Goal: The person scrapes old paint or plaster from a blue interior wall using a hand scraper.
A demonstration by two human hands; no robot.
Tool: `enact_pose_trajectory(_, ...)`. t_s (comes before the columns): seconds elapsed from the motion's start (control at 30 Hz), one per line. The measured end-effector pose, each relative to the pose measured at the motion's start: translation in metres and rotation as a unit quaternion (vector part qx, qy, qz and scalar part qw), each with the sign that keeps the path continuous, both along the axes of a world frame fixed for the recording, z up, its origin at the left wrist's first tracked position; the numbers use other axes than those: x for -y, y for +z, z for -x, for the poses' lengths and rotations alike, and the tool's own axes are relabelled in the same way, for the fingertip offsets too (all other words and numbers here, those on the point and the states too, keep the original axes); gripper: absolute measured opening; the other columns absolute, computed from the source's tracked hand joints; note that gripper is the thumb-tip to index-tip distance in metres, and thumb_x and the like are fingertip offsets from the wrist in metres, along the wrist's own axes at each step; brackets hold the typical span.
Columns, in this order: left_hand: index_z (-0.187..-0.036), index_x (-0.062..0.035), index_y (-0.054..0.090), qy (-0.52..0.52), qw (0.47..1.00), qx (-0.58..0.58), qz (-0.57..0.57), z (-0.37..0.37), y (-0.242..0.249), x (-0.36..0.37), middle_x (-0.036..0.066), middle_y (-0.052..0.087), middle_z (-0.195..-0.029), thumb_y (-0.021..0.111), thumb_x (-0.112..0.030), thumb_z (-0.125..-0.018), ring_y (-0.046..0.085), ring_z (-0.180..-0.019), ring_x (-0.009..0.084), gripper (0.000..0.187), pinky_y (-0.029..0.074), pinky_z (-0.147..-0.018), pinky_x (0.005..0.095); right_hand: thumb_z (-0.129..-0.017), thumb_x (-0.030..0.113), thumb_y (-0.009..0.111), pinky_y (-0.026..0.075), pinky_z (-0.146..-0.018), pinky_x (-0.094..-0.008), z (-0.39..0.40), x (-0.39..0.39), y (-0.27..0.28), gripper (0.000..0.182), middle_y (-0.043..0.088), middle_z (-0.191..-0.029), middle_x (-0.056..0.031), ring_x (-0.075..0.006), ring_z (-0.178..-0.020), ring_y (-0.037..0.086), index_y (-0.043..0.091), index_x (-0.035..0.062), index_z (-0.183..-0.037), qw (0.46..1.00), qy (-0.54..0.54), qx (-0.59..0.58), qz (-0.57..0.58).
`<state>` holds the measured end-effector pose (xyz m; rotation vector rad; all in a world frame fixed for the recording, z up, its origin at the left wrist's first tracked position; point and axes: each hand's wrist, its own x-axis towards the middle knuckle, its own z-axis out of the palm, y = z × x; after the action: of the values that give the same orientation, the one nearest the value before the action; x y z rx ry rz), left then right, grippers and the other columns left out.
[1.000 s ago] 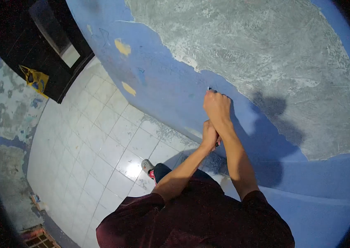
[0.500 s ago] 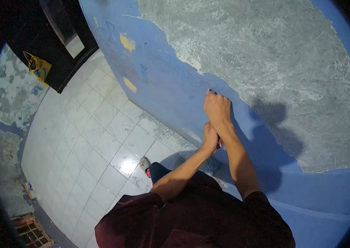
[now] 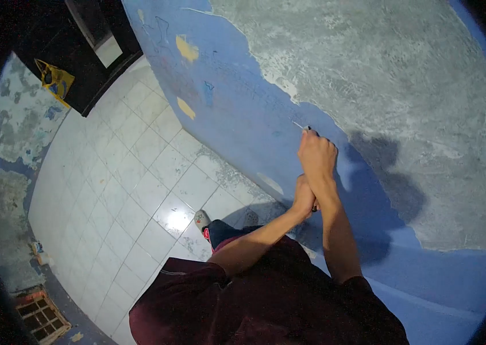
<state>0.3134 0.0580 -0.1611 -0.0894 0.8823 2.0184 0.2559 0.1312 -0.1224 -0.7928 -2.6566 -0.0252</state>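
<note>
My right hand point(image 3: 317, 156) is closed around a scraper point(image 3: 308, 128) with a dark handle, held against the blue painted wall point(image 3: 254, 109). Most of the tool is hidden by my fingers, and only a small bit of its tip shows. Lower down, my left hand point(image 3: 304, 196) is closed at the handle's rear end, tucked partly behind my right wrist. A thin white scratch point(image 3: 297, 124) runs in the blue paint just beyond the tip. Above and to the right, a wide patch of bare grey plaster point(image 3: 369, 63) has a ragged paint edge.
White floor tiles point(image 3: 128, 172) lie to the left, with paint dust along the foot of the wall. A yellow bag point(image 3: 56, 83) hangs by the dark door point(image 3: 42, 46). A shoe point(image 3: 201, 218) shows below me. A barred opening point(image 3: 42, 316) is at lower left.
The white scratch shows by the tool tip now. Both hands, with the scraper, have shifted slightly right and down in the view, and the camera has turned a little too.
</note>
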Motion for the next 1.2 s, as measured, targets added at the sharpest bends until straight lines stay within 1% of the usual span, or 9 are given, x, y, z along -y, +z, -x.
enact_pose_trajectory(0.07,-0.074,-0.0017,0.056,0.042,0.997,-0.011,0.056,0.009,-0.022,-0.009,0.006,0.05,-0.05,0.044,-0.026,-0.091,0.04,-0.031,0.0139,0.032,0.026,-0.03,0.029,-0.093,0.022,0.049,0.053,-0.052,-0.0446,0.015,-0.002,-0.01,0.031,0.061,-0.058,-0.0201,-0.036,-0.054,0.064,0.065,0.0031,-0.075,0.999,0.01,0.023,-0.036)
enact_pose_trajectory(0.17,-0.104,-0.0055,0.056,0.04,0.998,-0.047,-0.018,0.006,-0.044,-0.011,0.004,0.056,-0.065,0.038,-0.033,-0.096,0.045,-0.04,0.0127,0.034,0.032,-0.036,0.0286,-0.093,0.022,0.048,0.053,-0.052,-0.0442,0.009,0.002,-0.007,0.031,0.061,-0.057,-0.0194,-0.0355,-0.053,0.064,0.064,0.003,-0.074,0.999,0.005,0.005,-0.048)
enact_pose_trajectory(0.4,-0.09,-0.0072,0.058,-0.066,0.993,-0.076,0.053,0.034,-0.047,-0.007,0.004,0.055,-0.062,0.041,-0.033,-0.093,0.048,-0.041,0.0142,0.032,0.033,-0.036,0.0299,-0.09,0.016,0.05,0.054,-0.05,-0.0416,0.032,0.007,-0.009,0.028,0.061,-0.055,-0.0172,-0.0317,-0.053,0.066,0.064,0.0021,-0.071,0.997,0.036,0.007,-0.064)
enact_pose_trajectory(0.6,-0.083,-0.0082,0.058,-0.037,0.998,0.048,0.013,0.012,-0.026,-0.005,0.002,0.053,-0.058,0.039,-0.041,-0.092,0.045,-0.038,0.0139,0.039,0.03,-0.034,0.0303,-0.09,0.017,0.049,0.053,-0.052,-0.0433,0.009,0.004,0.0,0.029,0.063,-0.06,-0.0201,-0.0341,-0.056,0.066,0.064,0.0018,-0.071,0.999,-0.019,0.026,-0.027)
enact_pose_trajectory(0.67,-0.081,-0.0089,0.057,-0.059,0.994,-0.07,0.055,0.033,-0.035,-0.005,0.001,0.051,-0.057,0.039,-0.042,-0.092,0.042,-0.037,0.0141,0.039,0.028,-0.034,0.0295,-0.091,0.017,0.049,0.053,-0.052,-0.0441,0.043,0.007,-0.009,0.029,0.063,-0.062,-0.0209,-0.0351,-0.058,0.066,0.065,0.0017,-0.071,0.998,0.038,0.03,-0.048)
enact_pose_trajectory(0.73,-0.074,-0.0052,0.058,0.035,0.996,0.085,-0.019,0.038,-0.028,-0.008,0.005,0.05,-0.049,0.04,-0.033,-0.093,0.043,-0.032,0.0136,0.038,0.027,-0.029,0.028,-0.091,0.018,0.049,0.053,-0.053,-0.0442,0.029,0.012,0.001,0.03,0.063,-0.062,-0.0211,-0.0352,-0.059,0.066,0.065,0.0022,-0.071,0.999,0.021,0.029,-0.028)
enact_pose_trajectory(0.9,-0.073,-0.0021,0.059,-0.035,0.998,-0.037,0.022,0.03,-0.029,0.0,0.006,0.051,-0.049,0.039,-0.026,-0.089,0.041,-0.032,0.0136,0.035,0.027,-0.029,0.0288,-0.093,0.024,0.048,0.052,-0.056,-0.047,0.019,0.005,-0.004,0.034,0.063,-0.064,-0.0225,-0.0399,-0.06,0.064,0.067,0.0024,-0.076,0.998,-0.039,0.041,-0.01)
enact_pose_trajectory(1.03,-0.073,-0.002,0.058,0.063,0.994,0.073,-0.054,0.039,-0.039,-0.013,0.007,0.051,-0.048,0.038,-0.025,-0.089,0.041,-0.031,0.0141,0.035,0.027,-0.028,0.0291,-0.092,0.026,0.049,0.052,-0.058,-0.0473,0.036,0.008,-0.005,0.032,0.064,-0.066,-0.0215,-0.0396,-0.062,0.065,0.068,0.0043,-0.078,1.0,-0.007,0.021,0.012)
enact_pose_trajectory(1.2,-0.066,-0.0057,0.053,-0.039,0.999,0.011,0.001,0.003,-0.018,-0.001,0.004,0.048,-0.049,0.04,-0.027,-0.091,0.039,-0.032,0.0139,0.035,0.026,-0.03,0.0296,-0.092,0.029,0.048,0.052,-0.058,-0.0475,-0.014,-0.002,-0.011,0.033,0.065,-0.067,-0.0199,-0.039,-0.064,0.065,0.068,0.0054,-0.081,0.999,-0.051,-0.008,-0.002)
